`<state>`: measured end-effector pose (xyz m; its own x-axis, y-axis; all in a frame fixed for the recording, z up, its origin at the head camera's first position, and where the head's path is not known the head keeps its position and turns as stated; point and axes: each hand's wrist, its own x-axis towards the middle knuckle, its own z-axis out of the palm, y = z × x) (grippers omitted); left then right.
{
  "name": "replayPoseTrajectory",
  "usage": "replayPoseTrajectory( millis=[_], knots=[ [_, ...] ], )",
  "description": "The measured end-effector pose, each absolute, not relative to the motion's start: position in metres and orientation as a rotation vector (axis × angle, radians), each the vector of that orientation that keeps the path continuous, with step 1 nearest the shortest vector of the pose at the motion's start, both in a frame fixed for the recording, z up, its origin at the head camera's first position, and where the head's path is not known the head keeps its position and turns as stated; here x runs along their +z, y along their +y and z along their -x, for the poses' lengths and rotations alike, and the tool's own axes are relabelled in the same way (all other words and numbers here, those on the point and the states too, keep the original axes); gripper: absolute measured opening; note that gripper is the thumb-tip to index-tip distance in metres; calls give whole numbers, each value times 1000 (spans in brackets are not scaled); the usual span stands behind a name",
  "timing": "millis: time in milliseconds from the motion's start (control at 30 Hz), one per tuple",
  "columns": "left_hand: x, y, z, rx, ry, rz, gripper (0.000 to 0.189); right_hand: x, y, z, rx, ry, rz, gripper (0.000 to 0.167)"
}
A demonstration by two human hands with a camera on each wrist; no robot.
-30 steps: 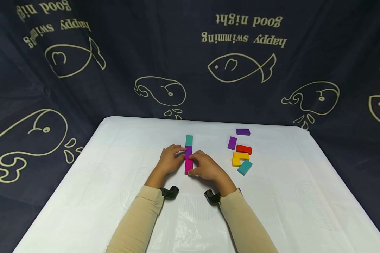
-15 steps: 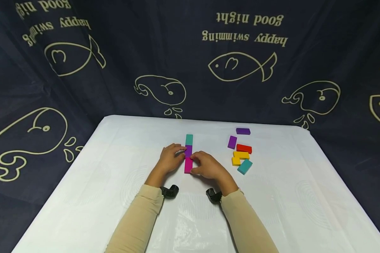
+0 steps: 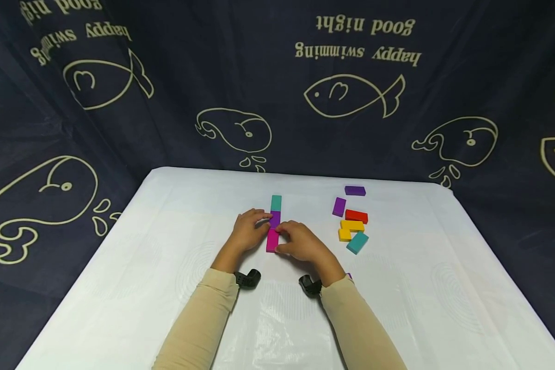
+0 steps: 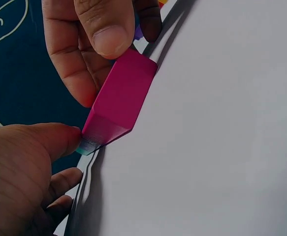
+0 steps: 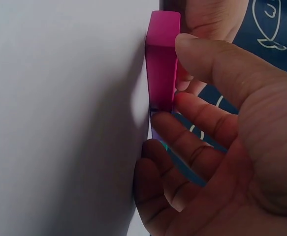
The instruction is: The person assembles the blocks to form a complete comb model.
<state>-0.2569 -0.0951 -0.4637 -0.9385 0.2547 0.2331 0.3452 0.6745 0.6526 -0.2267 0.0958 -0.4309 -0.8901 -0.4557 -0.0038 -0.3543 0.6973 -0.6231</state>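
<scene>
The right hand (image 3: pixel 305 244) pinches the pink block (image 3: pixel 271 240), which lies immediately to its left, long axis running near to far, near end skewed slightly left; the left hand (image 3: pixel 247 232), grip unclear, sits left of the purple block (image 3: pixel 275 219).

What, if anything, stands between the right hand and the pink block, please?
Nothing visible does: the right hand touches the pink block directly. No other block lies between that one and the purple block just beyond it.
</scene>
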Motion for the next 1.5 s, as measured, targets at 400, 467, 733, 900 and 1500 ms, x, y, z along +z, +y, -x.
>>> replayPoseTrajectory(
  millis=[400, 467, 733, 900, 1500],
  knots=[
    [-459, -100, 255, -1163, -2808, 547, 30, -433, 98, 230, -987, 2724, 634, 41],
    [-455, -103, 253, -1213, -2837, 576, 30, -433, 98, 230, -997, 2718, 615, 40],
    [-453, -112, 250, -1275, -2887, 662, 32, -430, 99, 232, -1049, 2699, 561, 37],
    [-457, -111, 253, -1301, -2870, 640, 31, -428, 102, 231, -1114, 2640, 522, 33],
    [-461, -109, 251, -1319, -2824, 658, 33, -384, 166, 200, -1205, 2616, 611, 37]
  ],
)
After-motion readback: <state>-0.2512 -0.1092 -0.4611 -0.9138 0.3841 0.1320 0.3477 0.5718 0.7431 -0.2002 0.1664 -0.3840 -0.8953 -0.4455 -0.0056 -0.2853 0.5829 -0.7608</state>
